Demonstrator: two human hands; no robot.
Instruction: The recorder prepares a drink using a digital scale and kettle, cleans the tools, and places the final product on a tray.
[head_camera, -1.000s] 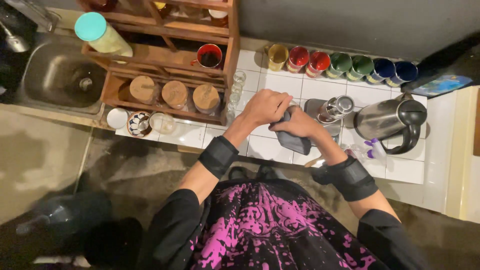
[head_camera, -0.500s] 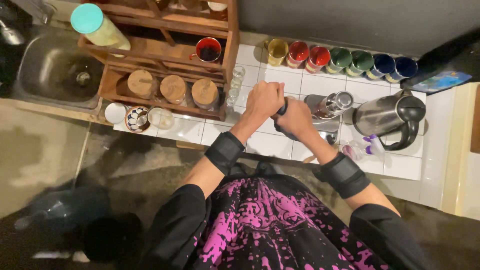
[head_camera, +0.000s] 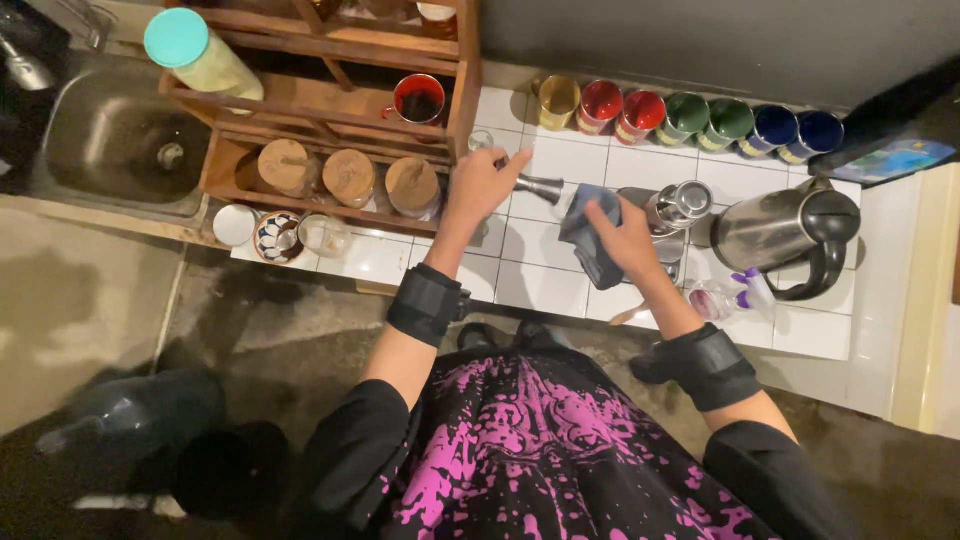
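Left hand (head_camera: 483, 185) grips a small steel measuring cup (head_camera: 541, 187) just beside the wooden rack (head_camera: 330, 110). Right hand (head_camera: 628, 238) has its fingers closed on a grey-blue cloth (head_camera: 590, 238). Bare white tiled counter (head_camera: 540, 285) lies below them, to its front edge.

We are standing in a small kitchen: a steel sink (head_camera: 115, 145) is sitting left of the wooden rack (head_camera: 330, 110), with coloured cups (head_camera: 690, 115) and a kettle (head_camera: 785, 235) standing right of it on the white-tiled surface (head_camera: 545, 285).
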